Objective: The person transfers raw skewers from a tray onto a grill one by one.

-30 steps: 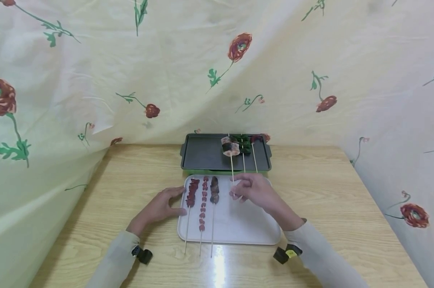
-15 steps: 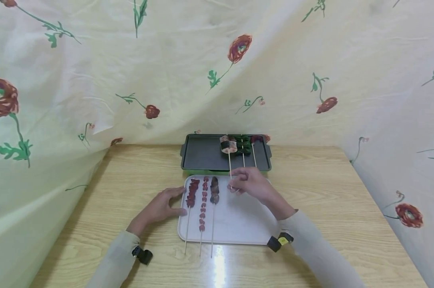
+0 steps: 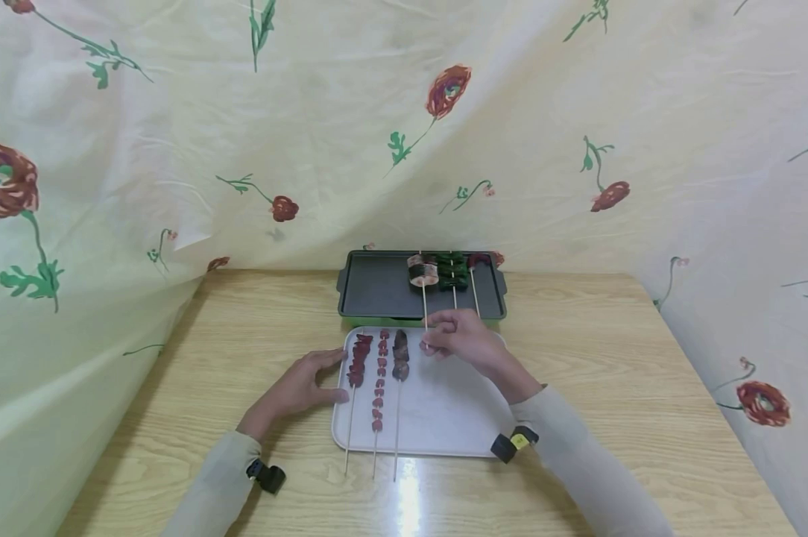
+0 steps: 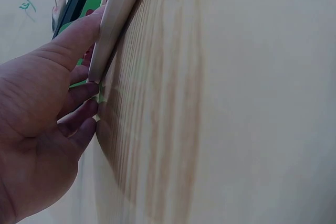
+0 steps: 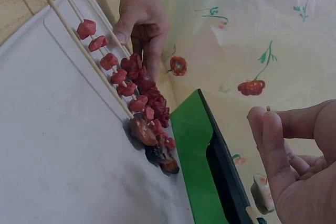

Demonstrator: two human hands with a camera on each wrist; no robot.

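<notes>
My right hand (image 3: 462, 338) pinches the lower stick of a skewer (image 3: 423, 272) bearing a thick pale-pink piece with a dark band. That piece sits over the middle of a dark griddle (image 3: 377, 289), left of a green skewer (image 3: 452, 270). In the right wrist view, the stick's end pokes out between thumb and fingertips. My left hand (image 3: 305, 382) holds the left edge of a white tray (image 3: 458, 418), thumb over the rim. On the tray's left half lie a red meat skewer (image 3: 357, 362), one with small red pieces (image 3: 379, 384) and a brown one (image 3: 400, 356).
A skewer with a dark red curved piece (image 3: 478, 259) lies at the griddle's right end. The griddle's green base (image 5: 194, 150) stands right behind the tray. Flower-patterned cloth (image 3: 350, 149) rises behind the wooden table (image 3: 578, 350). The three tray sticks overhang its front edge.
My right hand has shifted a little left and forward, bringing the pale-pink skewer away from the green one. My left hand stays at the tray's edge.
</notes>
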